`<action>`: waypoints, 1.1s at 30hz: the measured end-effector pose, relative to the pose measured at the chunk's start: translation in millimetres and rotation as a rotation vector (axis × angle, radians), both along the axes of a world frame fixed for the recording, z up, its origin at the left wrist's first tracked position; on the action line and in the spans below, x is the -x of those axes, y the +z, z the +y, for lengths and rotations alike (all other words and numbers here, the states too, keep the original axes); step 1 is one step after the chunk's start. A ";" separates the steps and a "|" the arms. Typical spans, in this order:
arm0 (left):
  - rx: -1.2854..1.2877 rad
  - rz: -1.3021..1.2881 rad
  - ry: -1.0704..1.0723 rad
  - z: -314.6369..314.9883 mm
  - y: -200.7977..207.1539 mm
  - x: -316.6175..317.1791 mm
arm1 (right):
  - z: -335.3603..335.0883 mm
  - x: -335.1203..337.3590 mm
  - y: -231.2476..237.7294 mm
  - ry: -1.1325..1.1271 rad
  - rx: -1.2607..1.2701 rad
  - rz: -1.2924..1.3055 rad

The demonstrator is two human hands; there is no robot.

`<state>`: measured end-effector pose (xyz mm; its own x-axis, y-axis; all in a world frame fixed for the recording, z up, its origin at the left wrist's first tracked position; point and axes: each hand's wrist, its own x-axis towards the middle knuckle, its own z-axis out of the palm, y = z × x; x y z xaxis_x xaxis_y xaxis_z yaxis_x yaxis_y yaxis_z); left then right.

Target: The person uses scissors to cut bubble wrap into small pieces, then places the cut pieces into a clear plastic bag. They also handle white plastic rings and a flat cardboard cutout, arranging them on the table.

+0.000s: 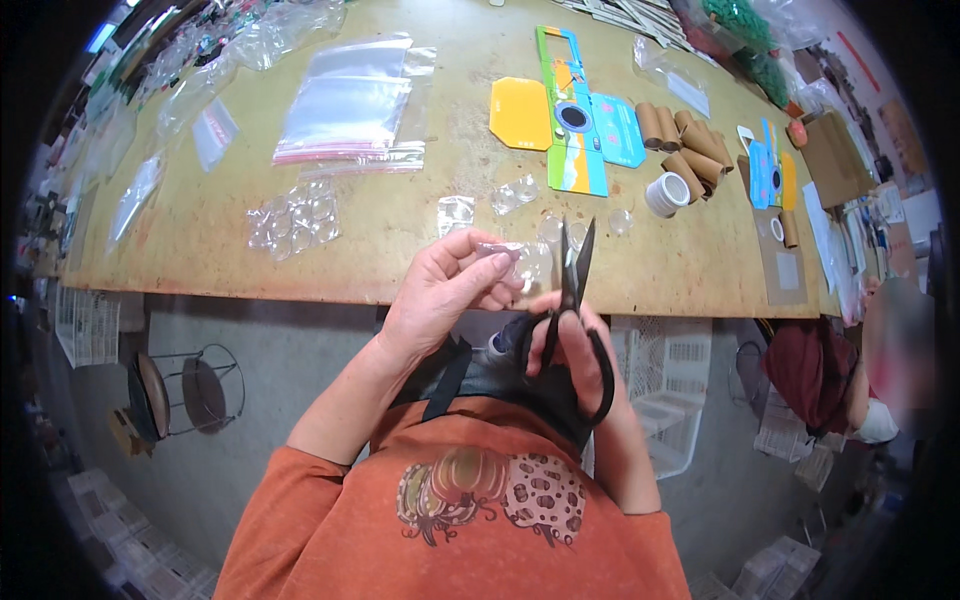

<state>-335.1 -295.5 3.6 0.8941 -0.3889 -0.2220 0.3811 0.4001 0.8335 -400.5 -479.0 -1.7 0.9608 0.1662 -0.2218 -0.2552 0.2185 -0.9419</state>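
Note:
My left hand (447,285) pinches a small clear plastic sheet (532,270) with round shapes moulded in it, just over the table's near edge. My right hand (580,350) grips black-handled scissors (569,285), whose slightly parted blades point away from me beside the sheet's right side. Whether the blades touch the plastic I cannot tell. Beyond my hands lie small clear pieces (456,213), another clear piece with round bumps (514,194) and a loose clear disc (621,221). A larger sheet of clear round bumps (295,218) rests farther left.
Clear zip bags (345,95) are stacked at the back left. An unfolded colourful card box (575,120) lies mid-table, beside brown cardboard tubes (700,140) and a white roll (667,194). Another person's dark red sleeve (810,375) is at right. Stools (200,390) and a white crate (665,400) stand below.

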 end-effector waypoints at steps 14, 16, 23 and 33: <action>-0.095 -0.174 0.020 -7.7 -16.5 -0.7 | 8.1 12.8 -8.1 0.118 0.288 -0.081; -0.063 -0.125 -0.012 -7.4 -12.6 0.6 | 8.2 11.7 -2.2 0.124 0.243 -0.015; -0.041 -0.020 -0.155 -4.3 1.4 3.2 | -0.7 6.9 -10.7 0.082 0.194 -0.061; -0.076 -0.110 -0.111 -10.1 -15.5 2.3 | -2.2 9.5 -21.2 0.169 0.206 -0.077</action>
<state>-337.4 -305.7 -11.9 0.8673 -0.4721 -0.1578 0.3242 0.2952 0.8987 -410.0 -481.2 -22.9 0.9388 0.2843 -0.1944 -0.1972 -0.0189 -0.9802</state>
